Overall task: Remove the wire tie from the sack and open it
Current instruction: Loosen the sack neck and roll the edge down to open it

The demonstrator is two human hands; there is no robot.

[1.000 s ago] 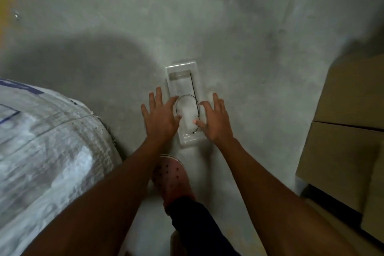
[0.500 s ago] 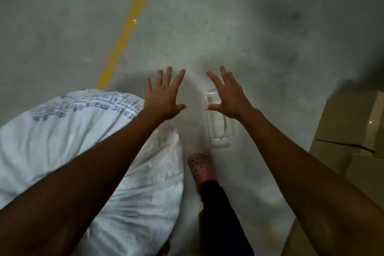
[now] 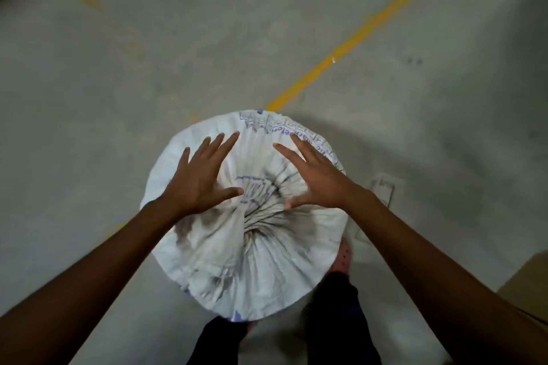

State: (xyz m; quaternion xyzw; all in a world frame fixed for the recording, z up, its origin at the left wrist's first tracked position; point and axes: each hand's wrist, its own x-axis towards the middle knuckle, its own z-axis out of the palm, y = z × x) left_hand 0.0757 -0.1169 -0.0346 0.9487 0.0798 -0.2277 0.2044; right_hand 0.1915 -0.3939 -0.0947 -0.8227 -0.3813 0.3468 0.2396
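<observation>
While the white woven sack [image 3: 243,234] stands on the floor by the person's legs, its top bunched, the left hand [image 3: 201,178] and right hand [image 3: 314,178] hover spread wide, holding nothing. No wire tie shows; next, I think, they pull the bunched top apart.

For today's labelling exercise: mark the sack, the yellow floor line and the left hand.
sack [image 3: 261,270], head view, on the pleated white fabric below the gathered neck.
yellow floor line [image 3: 353,38], head view, mid-stripe.
left hand [image 3: 197,179], head view, back of the hand.
</observation>
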